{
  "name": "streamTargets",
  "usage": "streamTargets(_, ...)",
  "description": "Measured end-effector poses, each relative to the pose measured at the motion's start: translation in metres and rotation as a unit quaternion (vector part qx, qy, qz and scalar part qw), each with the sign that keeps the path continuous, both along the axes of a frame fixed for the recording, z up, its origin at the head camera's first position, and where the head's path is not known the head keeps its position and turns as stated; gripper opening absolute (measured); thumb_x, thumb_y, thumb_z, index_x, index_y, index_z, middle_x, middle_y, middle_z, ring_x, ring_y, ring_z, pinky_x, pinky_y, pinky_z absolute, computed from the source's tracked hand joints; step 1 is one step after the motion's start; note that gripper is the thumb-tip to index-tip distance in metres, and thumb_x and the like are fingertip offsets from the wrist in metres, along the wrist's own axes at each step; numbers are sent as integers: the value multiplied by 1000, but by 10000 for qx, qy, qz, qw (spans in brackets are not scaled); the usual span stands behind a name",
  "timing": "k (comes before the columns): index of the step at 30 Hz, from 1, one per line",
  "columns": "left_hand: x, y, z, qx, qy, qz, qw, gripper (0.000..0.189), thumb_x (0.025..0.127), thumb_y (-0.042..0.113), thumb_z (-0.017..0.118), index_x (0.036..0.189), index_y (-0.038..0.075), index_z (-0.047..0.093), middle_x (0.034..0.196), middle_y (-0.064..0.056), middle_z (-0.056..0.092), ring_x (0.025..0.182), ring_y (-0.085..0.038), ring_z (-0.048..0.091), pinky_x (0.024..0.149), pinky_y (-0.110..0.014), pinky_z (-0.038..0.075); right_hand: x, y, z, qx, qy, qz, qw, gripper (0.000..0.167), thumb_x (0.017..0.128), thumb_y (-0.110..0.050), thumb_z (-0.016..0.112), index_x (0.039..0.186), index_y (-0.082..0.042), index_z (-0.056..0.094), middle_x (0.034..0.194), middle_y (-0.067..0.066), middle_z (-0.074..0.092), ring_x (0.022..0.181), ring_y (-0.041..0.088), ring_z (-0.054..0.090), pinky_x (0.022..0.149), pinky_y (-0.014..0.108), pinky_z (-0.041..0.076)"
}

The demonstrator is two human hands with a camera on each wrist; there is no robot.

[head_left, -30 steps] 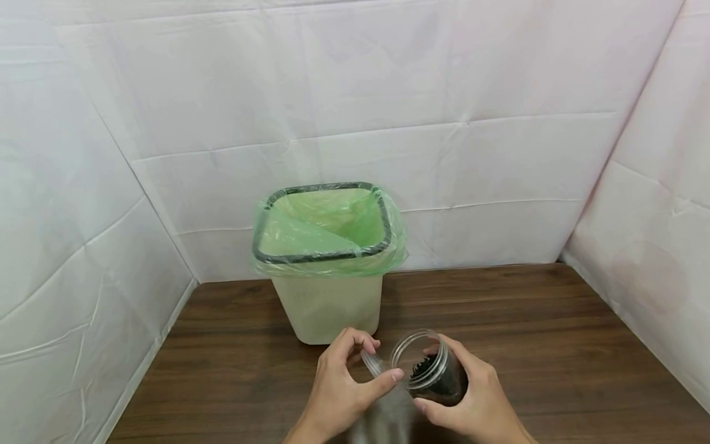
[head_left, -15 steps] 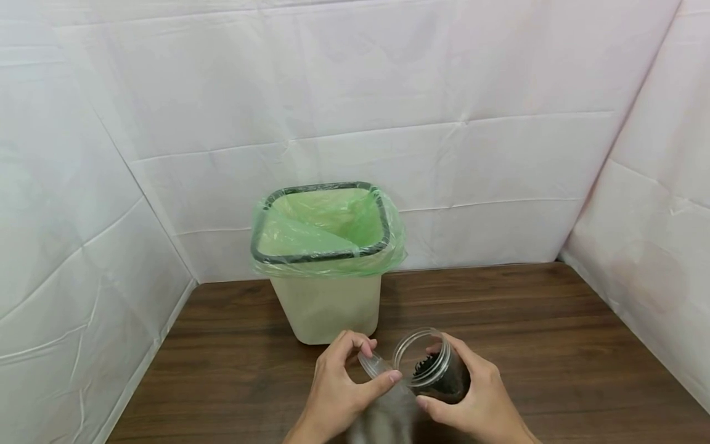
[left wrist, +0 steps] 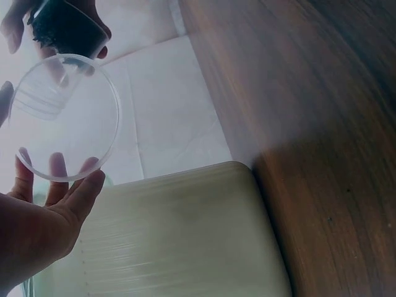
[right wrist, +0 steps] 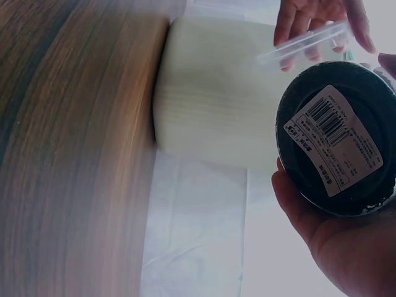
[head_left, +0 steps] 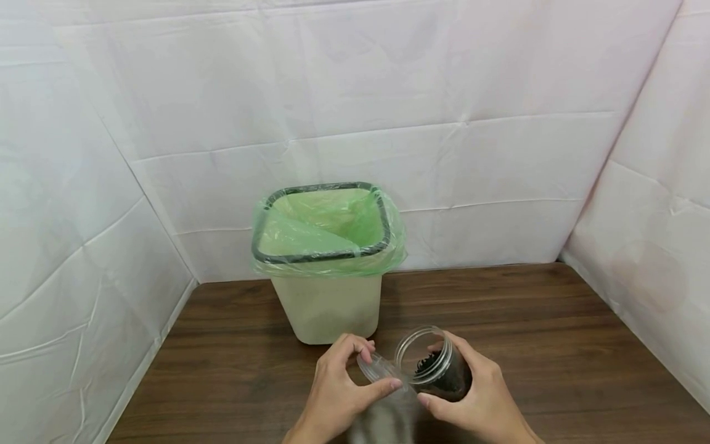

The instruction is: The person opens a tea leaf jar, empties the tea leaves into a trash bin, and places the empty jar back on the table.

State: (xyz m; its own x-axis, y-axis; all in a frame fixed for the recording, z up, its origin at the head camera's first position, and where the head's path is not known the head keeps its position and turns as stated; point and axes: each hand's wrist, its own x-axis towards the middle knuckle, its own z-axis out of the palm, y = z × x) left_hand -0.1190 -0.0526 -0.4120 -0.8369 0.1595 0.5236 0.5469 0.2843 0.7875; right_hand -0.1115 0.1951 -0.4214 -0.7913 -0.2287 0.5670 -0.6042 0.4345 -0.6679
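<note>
My left hand (head_left: 337,387) pinches a clear round plastic lid (head_left: 377,368) by its edge between thumb and fingers. In the left wrist view the lid (left wrist: 116,124) appears as a see-through disc. Close to its right, my right hand (head_left: 484,387) grips a clear screw-neck jar (head_left: 460,377) round its side. The jar lies tilted, its uncovered mouth facing left toward the lid, with dark crumbly bits (head_left: 428,365) inside. A barcode label (right wrist: 337,139) on the jar's base shows in the right wrist view.
Beyond the hands stands a pale bin (head_left: 333,308) with a dark rim ring (head_left: 302,258) and a green plastic liner (head_left: 363,225). It stands on a dark wood table (head_left: 532,333). White cloth walls (head_left: 355,92) enclose the table at the back and sides.
The lid has turned slightly in the left hand. The jar has shifted a little to the right and up in the right hand's grip. The bin has not moved.
</note>
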Motion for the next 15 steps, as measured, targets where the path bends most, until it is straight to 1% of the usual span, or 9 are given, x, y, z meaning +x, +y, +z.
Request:
streamTargets(3,0,0,-2,-62,-108,1,9999,47,72,38,93,87,20,52,100,-1,64,106,-17,65,87,-30,53,0,0,0,31,43,-34,10000,87,66,-15,96,141,-13,53,115,-6,67,94,12,67,81,18,52)
streamTargets(6,0,-1,-5,-170,-253,-17,9995,48,72,38,93,86,20,51,101,1,64,104,-14,64,86,-30,52,-1,1,0,61,93,-65,9999,88,65,-15,96,142,-14,53,114,-6,67,94,12,67,82,17,51)
streamTargets(10,0,-1,-7,-339,-468,-61,9983,49,73,39,92,87,22,49,102,7,63,100,-10,62,83,-32,52,-1,2,1,46,92,-61,9999,88,66,-16,96,143,-14,52,115,-6,66,93,12,67,81,18,51)
streamTargets(13,0,-1,-9,-426,-509,-62,9978,49,73,42,92,87,22,48,102,10,62,97,-10,61,82,-33,52,-1,2,2,34,56,-54,10000,88,67,-16,95,143,-15,51,115,-6,66,93,12,67,80,18,52)
streamTargets(15,-1,-2,-9,-457,-501,-49,9977,50,73,42,91,87,22,48,102,9,62,96,-10,61,81,-32,52,-1,3,2,41,50,-54,10000,89,67,-16,95,144,-14,51,115,-5,66,93,12,67,80,18,52)
